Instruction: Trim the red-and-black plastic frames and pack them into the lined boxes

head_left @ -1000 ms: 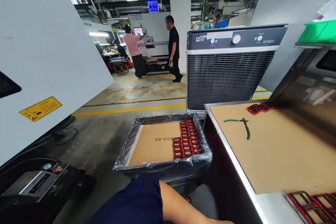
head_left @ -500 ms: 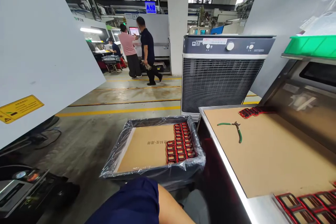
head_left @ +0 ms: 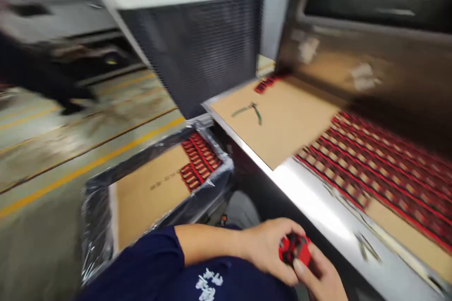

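Observation:
In front of my body, at the bottom of the view, my left hand (head_left: 265,248) is closed around a small red-and-black plastic part (head_left: 297,249). My right hand (head_left: 323,275) pinches the same part from the right side, thumb on its red face. Motion blur hides the part's finer shape, and I cannot tell whether it is one piece or a few together. Rows of similar red-and-black frames (head_left: 374,164) lie on the workbench (head_left: 310,193) to the right of my hands.
Left of the bench stands a plastic-lined bin (head_left: 95,225) with cardboard and more frames (head_left: 200,160). Green-handled pliers (head_left: 253,106) lie on the bench cardboard (head_left: 278,127). Behind is a dark air cooler (head_left: 201,51). A person's legs (head_left: 42,75) blur past at far left.
My view has swung right and down, bringing more of the bench into sight. Both my hands have come into view with the red-and-black part between them.

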The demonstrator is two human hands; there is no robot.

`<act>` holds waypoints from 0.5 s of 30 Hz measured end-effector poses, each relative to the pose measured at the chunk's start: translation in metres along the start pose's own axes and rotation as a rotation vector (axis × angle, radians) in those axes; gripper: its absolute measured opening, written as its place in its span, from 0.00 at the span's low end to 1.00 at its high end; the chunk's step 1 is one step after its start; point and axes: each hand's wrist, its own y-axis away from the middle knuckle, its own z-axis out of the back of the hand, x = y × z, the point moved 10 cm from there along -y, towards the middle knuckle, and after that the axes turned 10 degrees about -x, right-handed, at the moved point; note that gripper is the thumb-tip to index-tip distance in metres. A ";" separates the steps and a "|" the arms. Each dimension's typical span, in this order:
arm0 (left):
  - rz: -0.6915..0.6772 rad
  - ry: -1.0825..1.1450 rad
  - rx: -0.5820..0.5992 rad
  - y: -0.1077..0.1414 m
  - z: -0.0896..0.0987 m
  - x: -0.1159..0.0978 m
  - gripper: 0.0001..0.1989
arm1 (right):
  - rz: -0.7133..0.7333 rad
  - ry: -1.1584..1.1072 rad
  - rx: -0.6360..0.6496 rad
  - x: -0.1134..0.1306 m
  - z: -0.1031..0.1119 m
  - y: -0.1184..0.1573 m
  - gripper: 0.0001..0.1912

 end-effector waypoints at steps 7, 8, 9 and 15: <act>-0.207 0.021 -0.006 0.010 0.014 -0.034 0.30 | -0.168 -0.322 -0.165 -0.004 -0.007 0.011 0.25; -0.214 0.022 0.010 0.010 0.012 -0.036 0.30 | -0.172 -0.334 -0.189 -0.005 -0.007 0.012 0.25; -0.200 0.029 0.030 0.009 0.009 -0.035 0.29 | -0.176 -0.344 -0.205 -0.006 -0.007 0.013 0.25; -0.041 0.190 0.135 0.012 -0.003 -0.021 0.31 | -0.188 -0.462 -0.208 -0.004 -0.004 0.024 0.24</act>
